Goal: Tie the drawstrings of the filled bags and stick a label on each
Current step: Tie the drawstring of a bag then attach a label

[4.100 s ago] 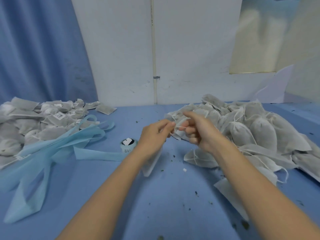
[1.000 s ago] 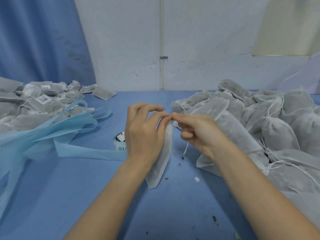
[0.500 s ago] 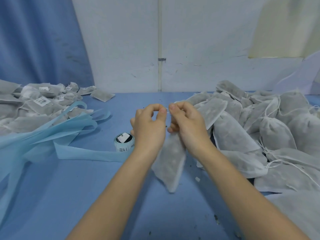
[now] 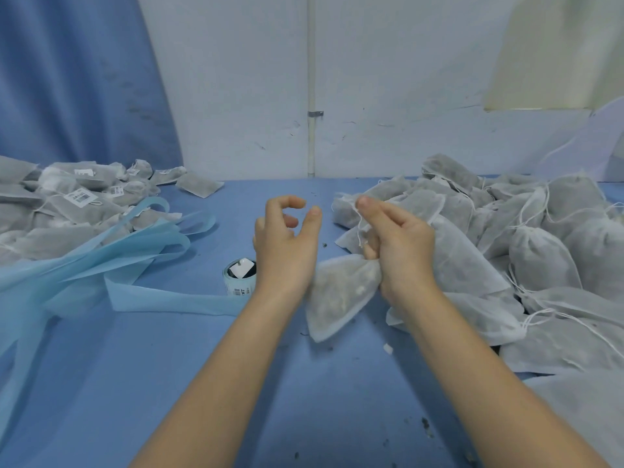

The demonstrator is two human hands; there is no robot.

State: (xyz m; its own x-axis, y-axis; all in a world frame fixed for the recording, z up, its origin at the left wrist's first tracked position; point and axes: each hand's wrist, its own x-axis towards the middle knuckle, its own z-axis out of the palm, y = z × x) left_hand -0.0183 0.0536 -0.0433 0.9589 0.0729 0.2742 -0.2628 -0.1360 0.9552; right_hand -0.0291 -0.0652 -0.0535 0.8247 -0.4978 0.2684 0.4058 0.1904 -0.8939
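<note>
Left hand lets go, and the bag hangs from the right hand alone!

The left hand (image 4: 285, 244), which half a second ago was pinching at the bag's neck tip to tip with the right, now sits apart from it, fingers loosely curled and holding nothing. The right hand (image 4: 398, 246) has its lower fingers curled round the gathered neck of the bag (image 4: 337, 295), its forefinger and thumb pressed together on the thin white drawstring (image 4: 360, 231). That reads as the knot pulled tight, so a label looks next; the label roll (image 4: 240, 278) stands just below the left hand's knuckles. The bag is soft, papery grey mesh, a limp teardrop drooping under the right palm. Untied bags (image 4: 540, 265) heap beyond the right fingers; labelled bags (image 4: 81, 201) lie far off to the left of the left hand.
</note>
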